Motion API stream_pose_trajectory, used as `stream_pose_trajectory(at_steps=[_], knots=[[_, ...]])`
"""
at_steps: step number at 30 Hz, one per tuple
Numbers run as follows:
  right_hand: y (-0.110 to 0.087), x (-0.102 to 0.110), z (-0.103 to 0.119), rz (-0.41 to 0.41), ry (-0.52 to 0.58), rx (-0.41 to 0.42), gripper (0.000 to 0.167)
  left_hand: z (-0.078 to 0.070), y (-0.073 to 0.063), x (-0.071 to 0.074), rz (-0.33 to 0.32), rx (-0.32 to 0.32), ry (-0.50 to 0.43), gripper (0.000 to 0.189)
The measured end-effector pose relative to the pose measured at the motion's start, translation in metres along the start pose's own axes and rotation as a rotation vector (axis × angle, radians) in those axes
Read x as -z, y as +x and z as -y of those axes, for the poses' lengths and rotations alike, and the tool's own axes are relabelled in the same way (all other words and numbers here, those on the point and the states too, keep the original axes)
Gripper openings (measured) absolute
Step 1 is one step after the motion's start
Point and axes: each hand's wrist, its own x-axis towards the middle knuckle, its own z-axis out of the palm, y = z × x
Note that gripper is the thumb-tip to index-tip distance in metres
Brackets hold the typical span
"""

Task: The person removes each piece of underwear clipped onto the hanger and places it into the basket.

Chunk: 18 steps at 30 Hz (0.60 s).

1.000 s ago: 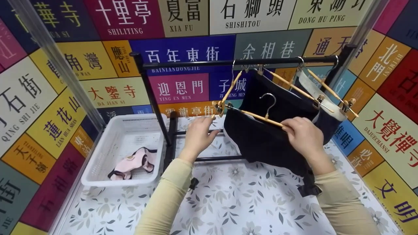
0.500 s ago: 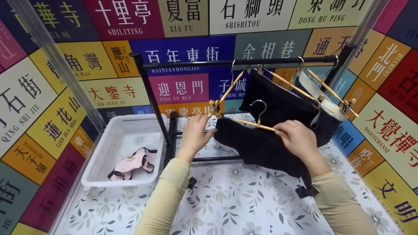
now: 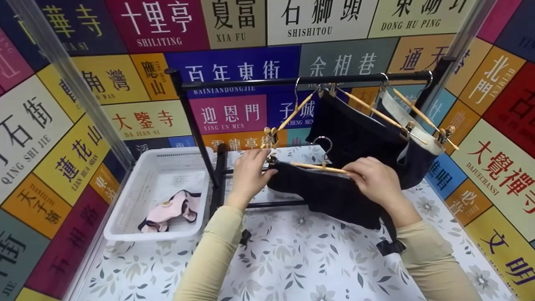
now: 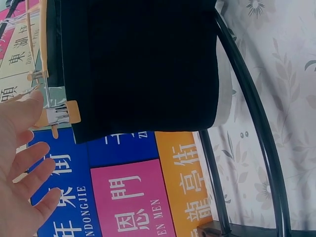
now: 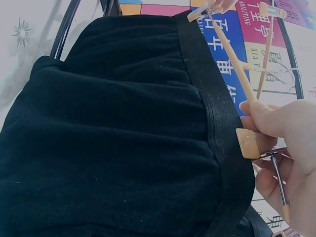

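A wooden clip hanger [image 3: 317, 167] holds a black garment with an elastic waistband [image 3: 330, 196], its metal hook free of the rack. My right hand [image 3: 374, 179] pinches the rod's right end, beside a clip on the waistband, plain in the right wrist view. At the other end my left hand [image 3: 250, 175] has thumb and forefinger around the left clip [image 4: 60, 114], while its other fingers are spread. Just above that hand hangs the end of another wooden hanger [image 3: 296, 110]. Behind the held garment, a second black garment [image 3: 338, 129] hangs clipped.
A black rack [image 3: 242, 82] spans the back. On its right side hangs a dark garment with a pale waistband [image 3: 424, 142]. A white plastic basket [image 3: 119, 209] at left contains a pink piece of clothing with black trim [image 3: 169, 211]. The table [image 3: 288, 259] has a leafy cover.
The held hanger and black garment have moved left and down with my right hand. My left hand, earlier apart from that hanger, now meets its left clip. The neighbouring hanger's near end has swung left.
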Motion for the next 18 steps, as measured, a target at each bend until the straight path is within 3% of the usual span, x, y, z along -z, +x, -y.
stream_pose_trajectory(at_steps=[10, 18], knots=[[-0.001, -0.003, -0.001, -0.018, 0.029, 0.092, 0.023, 0.001, -0.009, 0.002, -0.057, -0.096, -0.027, 0.029], [0.000, -0.006, -0.002, -0.011, 0.061, 0.114, 0.024, 0.002, -0.016, 0.010, -0.101, -0.159, -0.074, 0.025]])
